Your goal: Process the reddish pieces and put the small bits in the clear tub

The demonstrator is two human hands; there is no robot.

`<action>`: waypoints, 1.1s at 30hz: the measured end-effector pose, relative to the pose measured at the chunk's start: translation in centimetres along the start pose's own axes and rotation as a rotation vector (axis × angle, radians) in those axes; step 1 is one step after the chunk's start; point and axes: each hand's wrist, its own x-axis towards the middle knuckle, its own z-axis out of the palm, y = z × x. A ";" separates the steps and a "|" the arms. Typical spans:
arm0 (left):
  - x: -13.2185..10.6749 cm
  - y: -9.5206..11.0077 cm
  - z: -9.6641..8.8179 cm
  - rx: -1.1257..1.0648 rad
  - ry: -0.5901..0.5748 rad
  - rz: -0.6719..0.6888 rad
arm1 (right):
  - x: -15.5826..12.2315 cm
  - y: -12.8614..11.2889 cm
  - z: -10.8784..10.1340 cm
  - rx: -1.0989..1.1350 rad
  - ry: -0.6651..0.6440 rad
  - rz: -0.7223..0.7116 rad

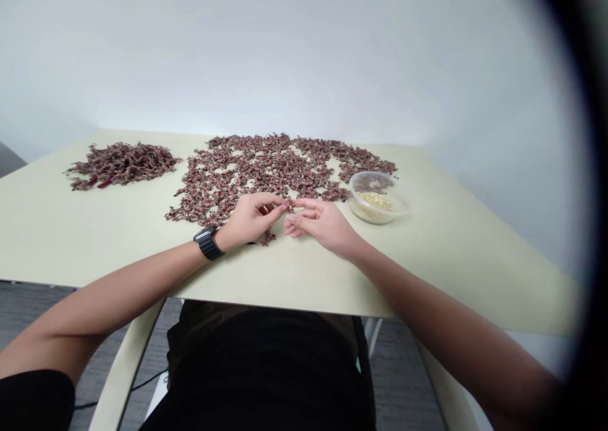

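My left hand [251, 218], with a dark watch on its wrist, pinches a small reddish-brown piece [289, 206] between thumb and forefinger. My right hand [320, 225] meets it from the other side, its forefinger and thumb at the same piece and its other fingers curled beneath. The piece is too small to name. Just behind my hands spreads a wide, loose layer of similar reddish-brown pieces [266, 171]. A few more pieces [266, 237] lie under my left hand, partly hidden by it.
To the right of my hands stands a clear round plastic bowl [363, 212] with small pale yellow bits in it. A denser heap of brownish pieces [128, 163] lies at the left, with dark red items at its front. The pale table [304, 279] reaches back to a white wall.
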 end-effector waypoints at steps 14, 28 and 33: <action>-0.3 0.3 0.2 0.045 -0.015 -0.009 | -0.3 -0.1 0.5 -0.037 -0.097 0.035; -0.4 0.4 0.1 0.208 -0.046 0.173 | -0.4 -0.1 0.4 -0.021 -0.135 0.054; -0.4 0.4 0.3 0.131 -0.036 0.059 | -0.3 0.1 0.4 -0.061 -0.107 0.051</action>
